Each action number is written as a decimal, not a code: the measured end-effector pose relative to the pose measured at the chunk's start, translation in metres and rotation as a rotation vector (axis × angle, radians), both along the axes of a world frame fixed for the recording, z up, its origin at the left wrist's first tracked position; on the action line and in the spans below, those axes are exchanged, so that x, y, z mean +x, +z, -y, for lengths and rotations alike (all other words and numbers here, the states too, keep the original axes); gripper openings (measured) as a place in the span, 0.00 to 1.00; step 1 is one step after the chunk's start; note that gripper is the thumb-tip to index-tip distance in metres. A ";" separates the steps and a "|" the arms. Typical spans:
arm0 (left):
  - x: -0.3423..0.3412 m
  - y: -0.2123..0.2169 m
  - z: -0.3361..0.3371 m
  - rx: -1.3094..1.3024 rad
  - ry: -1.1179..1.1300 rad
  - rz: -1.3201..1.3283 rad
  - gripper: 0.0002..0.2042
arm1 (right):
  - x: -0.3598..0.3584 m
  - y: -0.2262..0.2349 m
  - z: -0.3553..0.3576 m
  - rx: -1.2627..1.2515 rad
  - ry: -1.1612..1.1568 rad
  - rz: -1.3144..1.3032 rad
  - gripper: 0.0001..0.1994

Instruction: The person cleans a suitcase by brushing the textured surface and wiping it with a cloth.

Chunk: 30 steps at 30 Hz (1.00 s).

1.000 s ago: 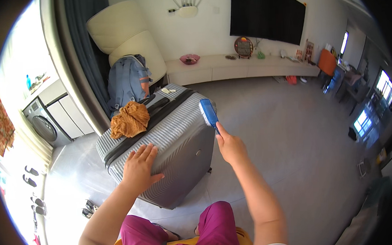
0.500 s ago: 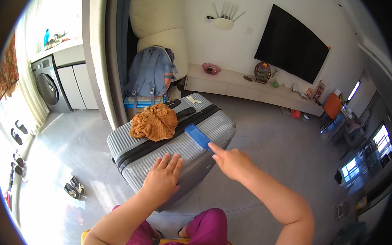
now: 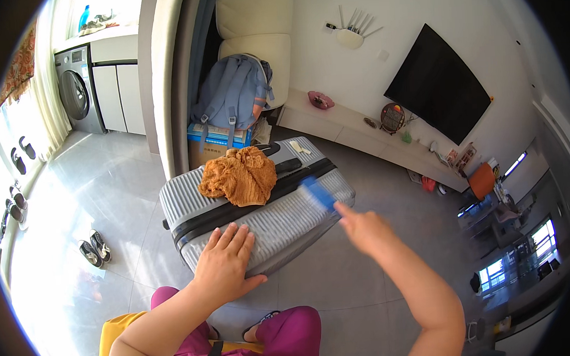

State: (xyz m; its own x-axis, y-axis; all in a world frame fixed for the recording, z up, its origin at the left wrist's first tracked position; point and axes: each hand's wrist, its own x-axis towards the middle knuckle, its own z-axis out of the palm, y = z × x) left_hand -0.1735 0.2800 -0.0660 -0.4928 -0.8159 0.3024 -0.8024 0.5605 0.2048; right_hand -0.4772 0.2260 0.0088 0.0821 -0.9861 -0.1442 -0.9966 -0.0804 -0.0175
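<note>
A grey ribbed suitcase (image 3: 281,220) lies flat on the floor in front of me. My left hand (image 3: 228,263) rests palm down, fingers spread, on its near side. My right hand (image 3: 364,228) grips a blue flat brush-like object (image 3: 318,193), blurred, held against the suitcase's right part. An orange crumpled cloth (image 3: 240,175) lies on top of the suitcase, toward its far side.
A blue backpack (image 3: 232,94) leans on a cardboard box (image 3: 212,143) behind the suitcase. A washing machine (image 3: 77,89) stands far left, shoes (image 3: 95,247) lie on the floor at left. A low white shelf (image 3: 360,138) with a dark screen (image 3: 438,83) above runs along the right wall.
My right hand has carried the blue object down from above the suitcase onto its right side. My left hand stayed on the suitcase. The view has swung left.
</note>
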 end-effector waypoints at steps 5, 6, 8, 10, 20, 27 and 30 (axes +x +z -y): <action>0.001 -0.004 -0.001 -0.014 -0.004 -0.026 0.39 | 0.035 0.004 -0.033 0.082 0.100 0.063 0.22; 0.003 -0.004 -0.001 -0.011 0.000 -0.021 0.39 | 0.052 0.010 -0.045 0.135 0.175 0.116 0.22; 0.003 -0.002 -0.002 -0.029 -0.003 -0.043 0.38 | 0.057 0.011 -0.051 0.137 0.174 0.050 0.22; 0.005 -0.003 -0.006 -0.049 -0.004 -0.074 0.37 | 0.037 0.005 -0.034 0.043 0.093 -0.029 0.21; 0.007 -0.044 0.001 -0.242 0.026 -0.345 0.22 | 0.095 -0.010 -0.091 0.037 0.212 0.107 0.22; 0.029 -0.067 -0.021 -0.271 0.156 -0.465 0.25 | 0.083 -0.007 -0.118 0.032 0.214 0.150 0.22; 0.027 -0.072 -0.018 -0.297 0.140 -0.475 0.26 | 0.098 -0.019 -0.094 -0.029 0.137 0.067 0.22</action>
State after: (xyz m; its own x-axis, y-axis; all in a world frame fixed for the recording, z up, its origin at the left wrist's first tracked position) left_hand -0.1462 0.2985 -0.1378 -0.1405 -0.7100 0.6900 -0.7313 0.5443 0.4111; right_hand -0.3790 0.3201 -0.0107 0.2242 -0.9688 -0.1058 -0.9731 -0.2166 -0.0791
